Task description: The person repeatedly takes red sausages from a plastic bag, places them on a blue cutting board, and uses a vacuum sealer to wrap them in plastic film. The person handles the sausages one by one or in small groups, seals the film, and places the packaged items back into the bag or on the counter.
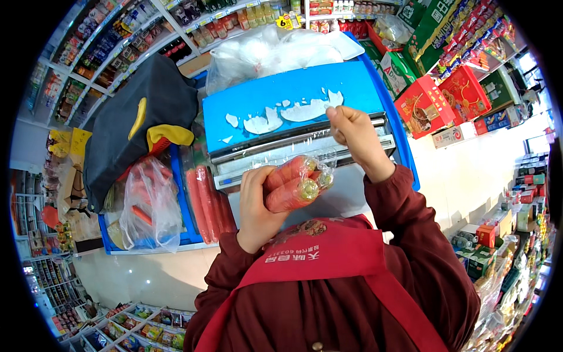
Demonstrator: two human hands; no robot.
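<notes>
My left hand (258, 202) is closed around a bundle of carrots (288, 183) in clear plastic film, their stem ends pointing right. Loose film bunches at those ends. Raised to the right, my right hand (355, 132) is closed with its fingers curled; whether something thin is pinched in it is hidden. Beyond both hands lies a film wrapping machine (296, 114) with a blue, peeling top and a metal front. Clear film stretches over its rollers. Left of the machine, more long wrapped carrots (205, 202) lie side by side.
A clear bag of carrots (146, 202) sits in a blue-rimmed bin at left, beside a dark cloth with yellow parts (141, 117). White plastic bags (264, 56) are piled behind the machine. Red gift boxes (425, 105) stand at right. Stocked shelves (117, 47) surround the counter.
</notes>
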